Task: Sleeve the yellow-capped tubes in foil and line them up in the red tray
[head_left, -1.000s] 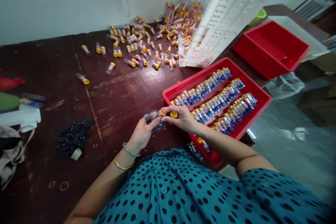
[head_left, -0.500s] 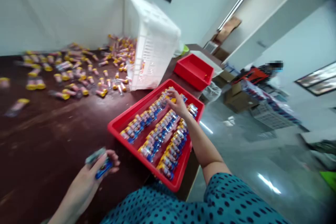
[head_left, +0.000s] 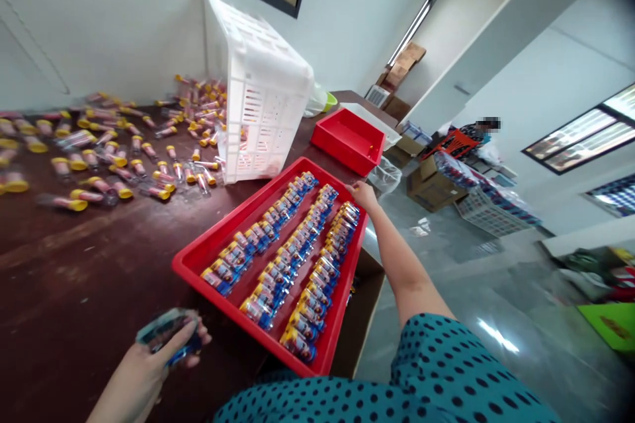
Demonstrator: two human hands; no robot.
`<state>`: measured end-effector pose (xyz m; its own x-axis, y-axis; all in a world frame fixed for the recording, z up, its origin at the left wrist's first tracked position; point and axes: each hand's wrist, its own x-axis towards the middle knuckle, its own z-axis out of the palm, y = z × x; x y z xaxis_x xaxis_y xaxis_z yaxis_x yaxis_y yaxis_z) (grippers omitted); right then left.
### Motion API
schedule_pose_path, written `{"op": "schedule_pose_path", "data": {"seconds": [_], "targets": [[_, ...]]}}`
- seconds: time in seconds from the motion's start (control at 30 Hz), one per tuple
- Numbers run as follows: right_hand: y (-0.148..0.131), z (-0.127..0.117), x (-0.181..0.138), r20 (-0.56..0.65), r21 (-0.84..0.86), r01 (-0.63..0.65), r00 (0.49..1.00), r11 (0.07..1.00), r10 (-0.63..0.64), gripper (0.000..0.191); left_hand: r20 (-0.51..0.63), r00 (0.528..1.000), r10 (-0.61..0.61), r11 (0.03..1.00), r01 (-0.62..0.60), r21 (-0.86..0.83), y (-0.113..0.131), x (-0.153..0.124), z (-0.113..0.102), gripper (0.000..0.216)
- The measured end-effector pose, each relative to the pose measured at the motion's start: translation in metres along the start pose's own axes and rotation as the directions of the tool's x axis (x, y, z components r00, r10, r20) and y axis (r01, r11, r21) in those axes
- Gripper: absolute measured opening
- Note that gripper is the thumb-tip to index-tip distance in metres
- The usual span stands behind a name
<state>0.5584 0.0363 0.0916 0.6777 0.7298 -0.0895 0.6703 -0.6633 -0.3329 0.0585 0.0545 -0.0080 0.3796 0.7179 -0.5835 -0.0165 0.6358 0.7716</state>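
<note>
A large red tray (head_left: 191,258) lies slanted at the table's edge. In it stand three long rows of small tubes (head_left: 292,248) with yellow caps and blue printed lower ends. My right hand (head_left: 363,196) is at the tray's far right corner, its fingers closed over the rim. Left of the tray's near end, my left hand (head_left: 166,350) is closed around a thin stack of glossy blue and clear pieces (head_left: 161,330); blur hides their exact kind.
Many loose yellow-capped tubes (head_left: 119,155) are scattered on the brown table (head_left: 99,264). A white basket (head_left: 268,106) lies on its side by the wall. Beyond are a smaller red bin (head_left: 347,139) and a person (head_left: 461,139) among boxes. A carton (head_left: 364,317) stands below the table edge.
My right hand has moved from over the tubes inside the tray to its far right corner. My left hand still holds the stack. The view has shifted to the right.
</note>
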Motion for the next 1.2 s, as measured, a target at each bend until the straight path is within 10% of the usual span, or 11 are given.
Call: {"op": "schedule_pose_path", "data": {"seconds": [0.1,0.23,0.3,0.47,0.63,0.8,1.1,1.2], "targets": [[-0.04,0.033,-0.031,0.172,0.172,0.128,0.972,0.977,-0.158,0.029,0.056,0.993,0.1,0.989,-0.093,-0.115,0.01,-0.002,0.021,0.043],[-0.118,0.101,-0.116,0.426,0.709,0.228,0.616,0.667,-0.663,0.023,0.011,0.984,0.179,0.964,-0.173,-0.202,0.015,0.003,0.043,0.035],[-0.152,0.126,-0.158,0.39,0.801,0.198,0.544,0.565,-0.743,0.024,-0.081,0.975,0.207,0.94,-0.221,-0.26,0.012,0.005,0.046,0.036],[-0.196,0.154,-0.195,0.309,0.826,0.242,0.561,0.509,-0.768,0.034,-0.181,0.948,0.263,0.864,-0.315,-0.392,0.009,-0.006,0.037,0.038],[-0.203,0.152,-0.186,0.355,0.78,0.322,0.478,0.536,-0.803,0.035,0.088,0.978,0.19,0.96,-0.166,-0.227,0.017,-0.014,0.011,0.033],[-0.205,0.136,-0.18,0.342,0.766,0.375,0.449,0.521,-0.825,0.028,0.125,0.968,0.217,0.973,-0.204,-0.107,0.015,-0.011,-0.006,0.026],[-0.193,0.117,-0.158,0.267,0.923,0.01,0.705,0.386,-0.657,0.041,-0.002,0.965,0.264,0.95,-0.26,-0.175,0.006,-0.002,-0.005,0.028],[-0.193,0.122,-0.165,0.323,0.941,-0.17,0.711,0.292,-0.625,0.041,0.03,0.968,0.25,0.953,-0.24,-0.185,0.007,-0.003,-0.001,0.028]]}}
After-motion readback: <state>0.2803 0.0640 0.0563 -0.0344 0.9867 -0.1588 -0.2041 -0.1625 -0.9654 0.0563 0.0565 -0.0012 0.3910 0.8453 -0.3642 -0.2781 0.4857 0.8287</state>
